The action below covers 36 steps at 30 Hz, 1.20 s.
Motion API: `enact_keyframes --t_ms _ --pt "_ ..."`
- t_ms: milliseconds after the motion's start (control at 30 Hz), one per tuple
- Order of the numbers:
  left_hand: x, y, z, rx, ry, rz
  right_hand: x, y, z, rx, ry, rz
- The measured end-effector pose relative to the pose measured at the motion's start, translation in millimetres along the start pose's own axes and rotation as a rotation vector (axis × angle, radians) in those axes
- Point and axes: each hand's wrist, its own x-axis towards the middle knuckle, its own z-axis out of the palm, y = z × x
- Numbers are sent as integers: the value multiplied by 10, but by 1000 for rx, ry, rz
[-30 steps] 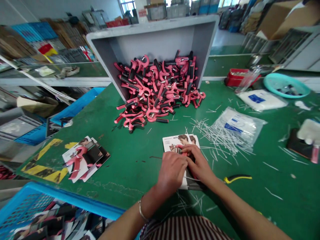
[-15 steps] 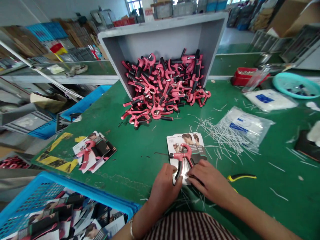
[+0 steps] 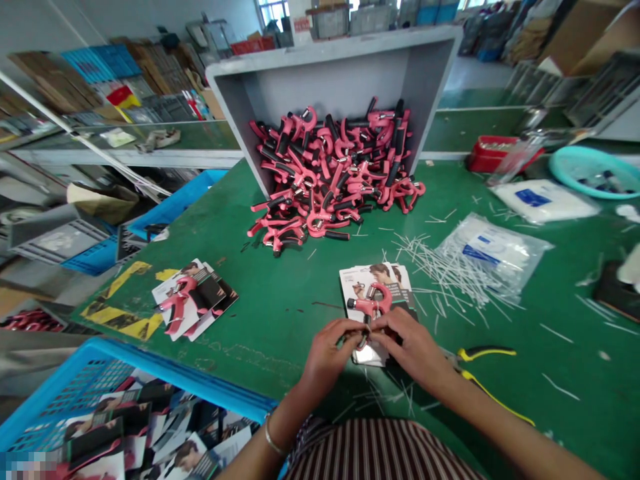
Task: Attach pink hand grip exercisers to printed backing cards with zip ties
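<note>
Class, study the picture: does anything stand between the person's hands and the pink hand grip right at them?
Nothing visible does. The left hand and right hand meet over a handle of the pink hand grip, which lies on the cards. The yellow-handled pliers lie off to the right.

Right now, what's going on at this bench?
A person's bare left hand and right hand meet over the near part of a pink-and-black sprung tool; exactly what they pinch is too small to tell. The tool lies on printed white-and-black cards on the green tabletop. Behind, similar tools spill from a grey plastic bin tipped on its side. Thin white strips and yellow-and-black pliers lie to the right.
</note>
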Motion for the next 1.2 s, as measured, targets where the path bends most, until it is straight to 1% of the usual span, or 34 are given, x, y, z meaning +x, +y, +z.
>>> enact_keyframes --t_ms 100,167,267,333,400,467,500,733,900,1033,1133,1200 --pt "39 -46 68 -132 -12 -106 -1 12 -10 -24 4 42" --pt "43 -101 84 -212 -13 -166 -32 46 -54 -72 -35 28" --pt "23 -162 103 -281 18 -212 -86 105 -128 -163 -92 -13" --pt "6 -157 122 -258 65 -198 -105 126 -152 -211 -123 -38" --pt "-7 -115 145 -161 88 -130 -105 126 -152 -248 -127 -62" --pt "-12 -59 164 -65 73 -54 -90 108 -136 -282 -124 -82" --pt "-10 -35 169 -36 64 -38 -80 97 -128 -300 -126 -91" --pt "46 16 139 61 16 -34 -32 45 -127 -395 -177 -129" --pt "62 59 129 87 -20 -16 20 -24 -134 -382 -154 -169" --pt "68 75 119 117 -47 24 55 -64 -104 -363 -155 -198" --pt "74 68 97 104 -65 31 56 -45 -111 -368 -165 -173" --pt "78 58 83 69 -50 -8 50 -20 -137 -398 -185 -151"
